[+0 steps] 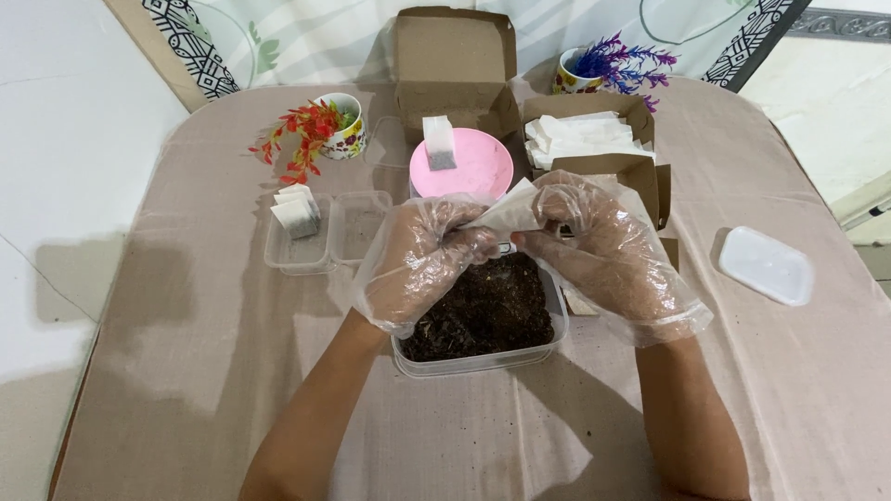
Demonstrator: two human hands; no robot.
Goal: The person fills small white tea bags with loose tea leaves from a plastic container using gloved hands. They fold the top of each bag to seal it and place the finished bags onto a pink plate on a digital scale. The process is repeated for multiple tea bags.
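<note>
Both my hands wear loose clear plastic gloves and hold a small white paper sachet [510, 212] between them. My left hand [425, 250] pinches its left side, my right hand [594, 243] pinches the right. They hover over a clear plastic tub [483, 360] filled with dark loose tea-like material [483, 311]. Behind them a pink round plate [475, 169] carries one filled sachet [439, 144] standing upright.
A clear tray [290, 258] at the left holds filled sachets [298, 211], with a clear lid [364, 221] beside it. An open cardboard box [453, 65] and a box of white empty sachets [581, 135] stand behind. Two flower mugs [345, 125], [574, 78] and a white lid [767, 264] lie around.
</note>
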